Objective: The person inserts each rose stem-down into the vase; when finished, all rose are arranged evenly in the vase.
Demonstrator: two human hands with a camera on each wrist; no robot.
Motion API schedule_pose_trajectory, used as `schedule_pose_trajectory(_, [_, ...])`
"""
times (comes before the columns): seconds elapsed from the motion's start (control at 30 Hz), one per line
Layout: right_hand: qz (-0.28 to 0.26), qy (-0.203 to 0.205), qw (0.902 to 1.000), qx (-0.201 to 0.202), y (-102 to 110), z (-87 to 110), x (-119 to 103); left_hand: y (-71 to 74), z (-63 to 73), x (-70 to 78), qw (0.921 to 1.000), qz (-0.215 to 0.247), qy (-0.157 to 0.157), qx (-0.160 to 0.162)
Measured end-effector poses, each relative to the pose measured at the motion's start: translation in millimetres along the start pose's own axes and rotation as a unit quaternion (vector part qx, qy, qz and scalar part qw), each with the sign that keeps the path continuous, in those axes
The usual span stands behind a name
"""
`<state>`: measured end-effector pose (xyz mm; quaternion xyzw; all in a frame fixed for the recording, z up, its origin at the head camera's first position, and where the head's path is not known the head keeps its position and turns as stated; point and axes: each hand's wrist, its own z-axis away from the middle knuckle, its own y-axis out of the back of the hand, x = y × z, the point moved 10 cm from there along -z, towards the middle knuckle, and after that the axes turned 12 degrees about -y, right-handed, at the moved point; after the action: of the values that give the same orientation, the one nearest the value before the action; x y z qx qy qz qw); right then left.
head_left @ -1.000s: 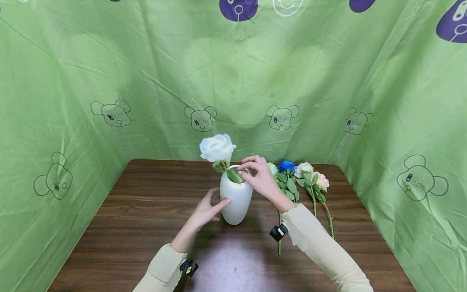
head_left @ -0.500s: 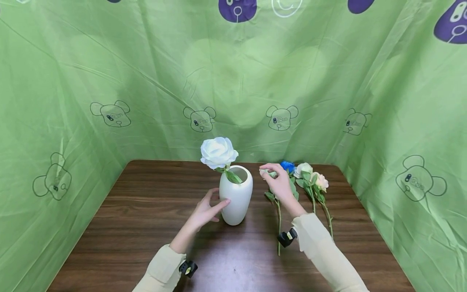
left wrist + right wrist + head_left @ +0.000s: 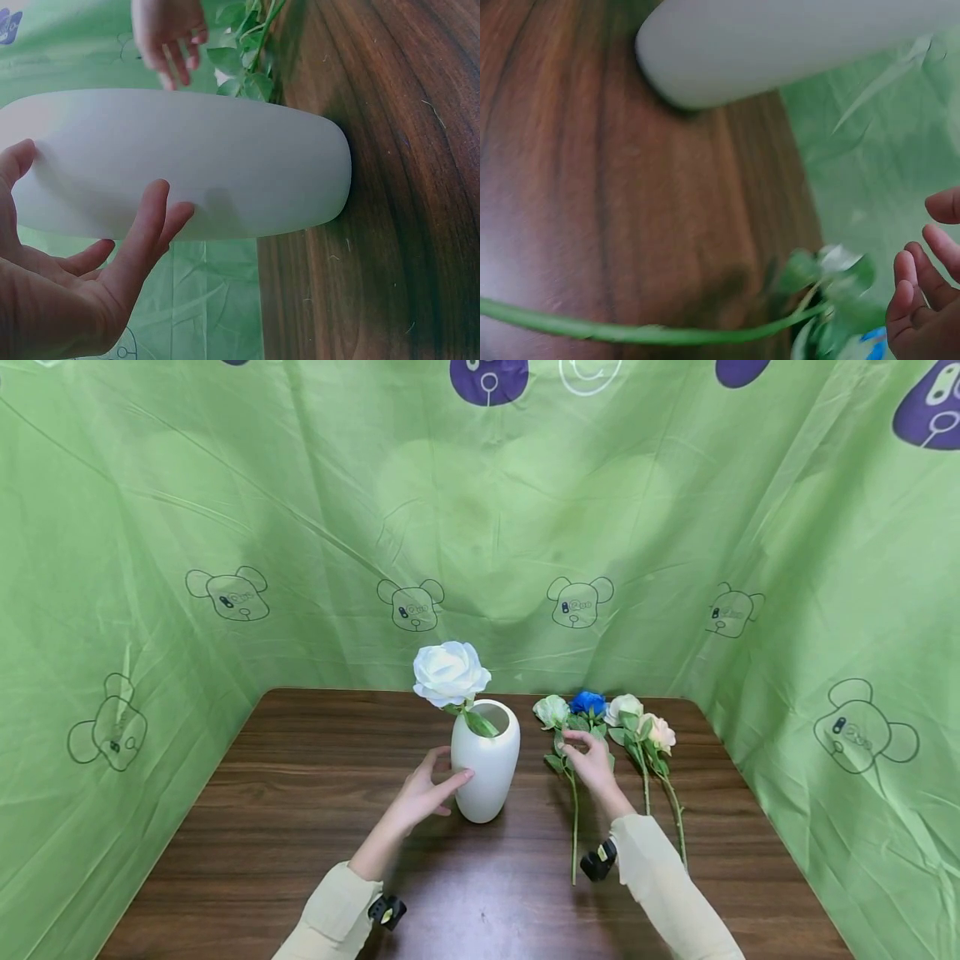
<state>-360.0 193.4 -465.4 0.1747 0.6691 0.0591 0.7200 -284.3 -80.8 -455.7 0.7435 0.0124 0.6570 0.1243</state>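
A white vase [image 3: 486, 768] stands upright on the table, with one white rose [image 3: 450, 673] leaning left out of its mouth. My left hand [image 3: 422, 793] holds the vase's left side, thumb across the front and fingers behind; the left wrist view shows its fingertips [image 3: 155, 196] against the smooth wall. To the right, my right hand [image 3: 592, 764] hovers over the leaves of a pale green rose [image 3: 552, 712] that lies on the table. Its thumb and fingers [image 3: 930, 277] are apart, with nothing between them in the right wrist view.
Beside the pale green rose lie a blue rose [image 3: 588, 702], a cream-white rose [image 3: 624, 709] and a peach rose [image 3: 659, 732], stems toward me. The dark wooden table [image 3: 300, 777] is enclosed by green cloth [image 3: 495, 527] at the back and both sides.
My right hand has moved from the vase's mouth to the right and down, over the pale green rose's leaves. The white rose has settled slightly lower. My left hand stays on the vase.
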Motion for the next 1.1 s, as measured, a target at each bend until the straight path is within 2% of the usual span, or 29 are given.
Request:
schedule_pose_trajectory(0.13, [0.031,-0.050,0.9981,0.018,4.1,-3.2,29.2,-0.1,0.0,0.1,1.0000,0.004,0.000,-0.001])
schedule_pose_trajectory(0.3, [0.075,-0.094,0.9916,0.046,11.6,-2.0,52.5,0.0,-0.1,0.2,1.0000,0.008,0.001,-0.002])
schedule_pose_trajectory(0.4, [0.090,-0.110,0.9889,0.042,13.2,-0.8,64.2,-0.1,-0.2,0.6,1.0000,0.009,0.000,-0.004])
schedule_pose_trajectory(0.63, [0.112,-0.134,0.9827,0.062,18.7,4.4,83.9,-0.9,-0.1,0.8,0.9999,0.009,-0.003,-0.008])
schedule_pose_trajectory(0.87, [0.026,-0.196,0.9802,-0.002,3.8,8.8,106.7,-0.5,0.2,1.3,1.0000,0.006,-0.001,-0.007])
schedule_pose_trajectory(1.1, [-0.028,-0.193,0.9797,-0.048,-7.7,8.6,102.7,-0.5,0.5,2.0,1.0000,0.003,-0.001,-0.008])
